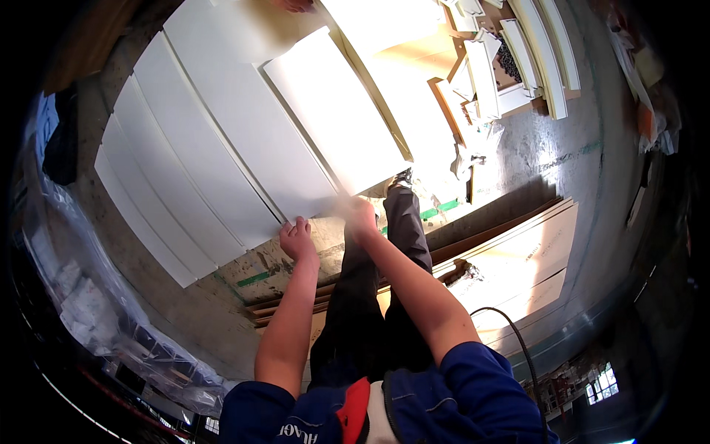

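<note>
Several long white panels (244,118) lie side by side in front of me, their near ends toward my feet. My left hand (297,238) is closed on the near end of one panel, at the gap beside its neighbour, with the fingertips on top. At the other corner of that end, my right hand (361,216) is bent closed against the panel; a blurred patch covers its fingertips. Another white panel (333,111) sits to the right, its edge raised beside the held one. Part of another person's hand (296,4) shows at the far edge.
White and cream strips (543,59) are piled at the far right. Brown-edged boards (510,266) are stacked close behind my legs. Clear plastic-wrapped goods (89,288) stand at the left. A black cable (518,337) hangs by my right side. Green tape (440,209) marks the floor.
</note>
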A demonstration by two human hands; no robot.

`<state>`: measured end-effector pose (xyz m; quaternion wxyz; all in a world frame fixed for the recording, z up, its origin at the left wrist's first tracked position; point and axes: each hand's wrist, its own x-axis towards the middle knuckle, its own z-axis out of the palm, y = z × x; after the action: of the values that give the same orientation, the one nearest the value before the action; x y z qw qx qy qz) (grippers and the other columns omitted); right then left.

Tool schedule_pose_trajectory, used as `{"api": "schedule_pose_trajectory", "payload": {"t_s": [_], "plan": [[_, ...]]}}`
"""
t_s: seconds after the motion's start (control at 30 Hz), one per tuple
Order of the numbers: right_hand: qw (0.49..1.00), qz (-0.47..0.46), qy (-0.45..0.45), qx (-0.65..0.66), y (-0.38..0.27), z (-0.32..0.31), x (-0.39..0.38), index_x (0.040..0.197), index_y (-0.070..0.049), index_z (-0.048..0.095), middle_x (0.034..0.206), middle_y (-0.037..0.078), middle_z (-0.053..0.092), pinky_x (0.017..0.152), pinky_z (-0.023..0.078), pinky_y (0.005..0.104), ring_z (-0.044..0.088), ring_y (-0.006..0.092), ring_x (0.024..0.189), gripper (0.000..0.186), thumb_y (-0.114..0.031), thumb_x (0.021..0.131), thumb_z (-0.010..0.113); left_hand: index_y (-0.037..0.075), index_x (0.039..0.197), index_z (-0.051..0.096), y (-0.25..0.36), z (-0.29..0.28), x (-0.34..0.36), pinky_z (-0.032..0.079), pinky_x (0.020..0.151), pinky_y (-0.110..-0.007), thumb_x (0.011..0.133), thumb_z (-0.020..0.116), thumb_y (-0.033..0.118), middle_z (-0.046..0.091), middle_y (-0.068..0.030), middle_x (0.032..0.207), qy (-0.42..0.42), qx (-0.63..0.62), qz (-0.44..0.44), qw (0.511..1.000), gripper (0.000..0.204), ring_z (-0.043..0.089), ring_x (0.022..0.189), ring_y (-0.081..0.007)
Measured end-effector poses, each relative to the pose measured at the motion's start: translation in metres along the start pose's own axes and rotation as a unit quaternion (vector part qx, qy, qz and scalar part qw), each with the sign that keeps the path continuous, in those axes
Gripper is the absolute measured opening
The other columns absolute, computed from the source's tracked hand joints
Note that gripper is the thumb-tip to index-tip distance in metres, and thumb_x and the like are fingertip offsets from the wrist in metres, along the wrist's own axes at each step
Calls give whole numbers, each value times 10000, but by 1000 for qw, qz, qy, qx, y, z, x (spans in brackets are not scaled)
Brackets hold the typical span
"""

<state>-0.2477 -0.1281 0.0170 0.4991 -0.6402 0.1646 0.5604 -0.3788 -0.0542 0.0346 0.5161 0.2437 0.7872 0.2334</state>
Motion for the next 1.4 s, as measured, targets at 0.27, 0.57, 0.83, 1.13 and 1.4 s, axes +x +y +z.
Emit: {"api": "schedule_pose_trajectory", "payload": {"t_s": [0.27,0.57,0.83,1.13,1.4], "plan": [[1000,-11,-3,-25,9,-17,-2,976,33,710,850,51,712,687,500,248,631,99,742,185,-126,885,684,-63,1417,311,-23,-12,3,566,934,-376,931,661,47,617,-264,1190,-48,0,13,999,609,649,1070,-299],[985,-28,34,-166,38,-73,-2,1014,35,701,855,58,711,683,553,250,655,106,705,178,-106,908,676,-32,1241,545,-50,-34,-31,587,806,-326,888,725,125,695,-191,1067,-193,150,-55,968,427,706,871,-230],[937,-84,77,-329,11,-132,-48,990,-23,746,865,88,750,665,545,295,683,133,706,211,-185,862,703,106,1165,659,-28,-78,-114,502,954,-439,818,733,365,680,-147,1137,-470,652,266,532,440,638,1096,-315],[907,-120,114,-386,-95,-154,-145,1004,-66,769,969,140,752,858,554,374,723,261,908,274,-263,823,711,61,1156,675,49,-91,-154,537,917,-418,816,733,376,728,-143,1052,-481,568,239,624,467,692,1007,-319],[916,-187,143,-325,-139,-164,-203,1039,-74,771,906,101,757,723,557,345,714,209,758,277,-281,858,739,51,1138,680,124,-140,-119,547,814,-347,875,704,292,729,-139,1023,-374,480,326,724,358,705,901,-261]]}}
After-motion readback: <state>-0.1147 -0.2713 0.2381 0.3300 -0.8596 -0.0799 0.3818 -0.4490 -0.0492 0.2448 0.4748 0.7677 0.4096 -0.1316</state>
